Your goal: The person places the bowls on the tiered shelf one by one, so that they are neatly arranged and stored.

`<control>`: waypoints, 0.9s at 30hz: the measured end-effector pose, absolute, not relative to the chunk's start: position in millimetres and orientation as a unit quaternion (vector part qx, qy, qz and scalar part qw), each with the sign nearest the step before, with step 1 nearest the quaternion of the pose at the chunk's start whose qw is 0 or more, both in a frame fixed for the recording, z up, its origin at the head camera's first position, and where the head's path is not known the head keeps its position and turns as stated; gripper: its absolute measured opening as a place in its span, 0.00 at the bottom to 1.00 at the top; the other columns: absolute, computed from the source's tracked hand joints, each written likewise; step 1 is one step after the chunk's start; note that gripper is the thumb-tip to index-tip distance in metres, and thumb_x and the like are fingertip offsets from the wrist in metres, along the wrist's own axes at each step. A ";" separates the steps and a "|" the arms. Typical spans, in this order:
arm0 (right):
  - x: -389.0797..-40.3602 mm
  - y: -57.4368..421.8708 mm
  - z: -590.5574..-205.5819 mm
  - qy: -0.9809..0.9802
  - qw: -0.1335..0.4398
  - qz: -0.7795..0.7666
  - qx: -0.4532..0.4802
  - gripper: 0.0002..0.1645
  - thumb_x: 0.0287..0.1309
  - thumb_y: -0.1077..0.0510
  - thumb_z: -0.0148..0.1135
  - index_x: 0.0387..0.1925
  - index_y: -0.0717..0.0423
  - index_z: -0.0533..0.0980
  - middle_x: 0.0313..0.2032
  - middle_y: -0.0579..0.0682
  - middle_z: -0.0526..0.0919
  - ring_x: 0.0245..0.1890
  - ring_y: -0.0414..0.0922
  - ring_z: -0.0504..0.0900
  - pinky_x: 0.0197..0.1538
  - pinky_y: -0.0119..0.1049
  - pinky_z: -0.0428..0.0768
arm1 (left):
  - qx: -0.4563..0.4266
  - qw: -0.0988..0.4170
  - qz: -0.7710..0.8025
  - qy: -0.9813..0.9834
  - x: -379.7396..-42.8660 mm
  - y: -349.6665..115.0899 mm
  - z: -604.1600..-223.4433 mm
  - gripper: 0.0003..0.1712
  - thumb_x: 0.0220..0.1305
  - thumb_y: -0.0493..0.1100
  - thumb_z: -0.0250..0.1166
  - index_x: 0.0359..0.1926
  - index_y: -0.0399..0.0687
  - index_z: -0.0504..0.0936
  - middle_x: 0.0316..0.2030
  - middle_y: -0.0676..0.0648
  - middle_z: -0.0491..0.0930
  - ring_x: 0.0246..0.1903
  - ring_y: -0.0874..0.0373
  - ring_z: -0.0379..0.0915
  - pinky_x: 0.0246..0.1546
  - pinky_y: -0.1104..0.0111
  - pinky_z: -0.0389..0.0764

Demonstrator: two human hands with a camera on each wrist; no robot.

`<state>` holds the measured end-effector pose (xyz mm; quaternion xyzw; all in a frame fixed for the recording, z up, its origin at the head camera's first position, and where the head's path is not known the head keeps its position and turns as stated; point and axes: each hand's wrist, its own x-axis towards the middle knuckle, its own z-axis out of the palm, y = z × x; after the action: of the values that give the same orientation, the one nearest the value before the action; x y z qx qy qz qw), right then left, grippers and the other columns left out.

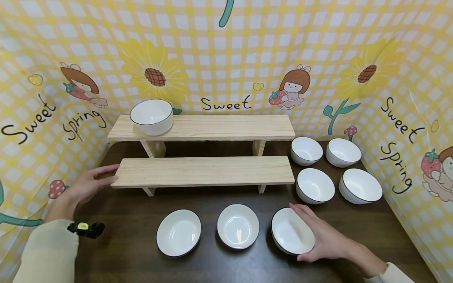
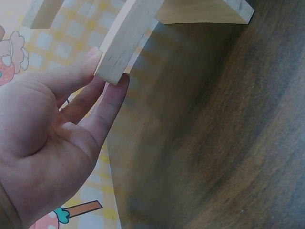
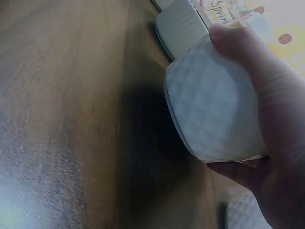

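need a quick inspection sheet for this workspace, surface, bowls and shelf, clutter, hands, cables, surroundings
Surface: dark wood-grain table, some glare near the front.
Job's things: eight white bowls with dark rims; one bowl on the upper board, four bowls grouped at right, three in a front row. The lower board stands in front of the upper one.
Clutter: nothing seen.
Hands: left hand pinches the lower board's left end; right hand grips the front row's rightmost bowl.
Cables: nothing seen.
Surroundings: yellow-and-white checked cloth with flowers and lettering; black band at the left wrist.
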<state>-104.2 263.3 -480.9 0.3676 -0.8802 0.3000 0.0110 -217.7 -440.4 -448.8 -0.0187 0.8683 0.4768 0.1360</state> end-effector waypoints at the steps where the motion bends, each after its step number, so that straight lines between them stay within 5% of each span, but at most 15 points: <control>1: -104.0 263.6 -478.9 -0.880 0.012 0.301 0.368 0.78 0.26 0.44 0.90 0.77 0.61 0.55 0.68 0.55 0.64 0.57 0.51 0.75 0.54 0.38 0.79 | -0.018 0.136 0.476 0.869 -217.9 -440.6 -449.2 0.45 0.73 0.55 0.63 0.78 0.35 0.56 0.71 0.27 0.59 0.46 0.81 0.71 0.46 0.80 0.77; 14: -112.0 270.8 -449.5 -0.894 0.021 0.282 0.349 0.77 0.26 0.45 0.90 0.78 0.58 0.56 0.67 0.51 0.65 0.57 0.47 0.74 0.53 0.36 0.79 | -0.030 0.143 0.468 0.871 -218.6 -438.9 -447.7 0.45 0.73 0.56 0.62 0.78 0.37 0.56 0.72 0.27 0.58 0.45 0.82 0.69 0.45 0.82 0.75; 27: -129.4 275.0 -422.5 -0.885 0.046 0.290 0.362 0.78 0.23 0.48 0.90 0.77 0.58 0.57 0.66 0.50 0.66 0.59 0.42 0.69 0.58 0.21 0.68 | -0.022 0.134 0.483 0.865 -217.4 -439.2 -449.2 0.44 0.73 0.54 0.63 0.77 0.35 0.57 0.72 0.27 0.57 0.46 0.81 0.70 0.46 0.81 0.76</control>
<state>-129.4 275.0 -422.5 0.3623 -0.8845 0.2902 0.0456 -217.4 -439.2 -449.2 -0.0217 0.8649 0.4833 0.1336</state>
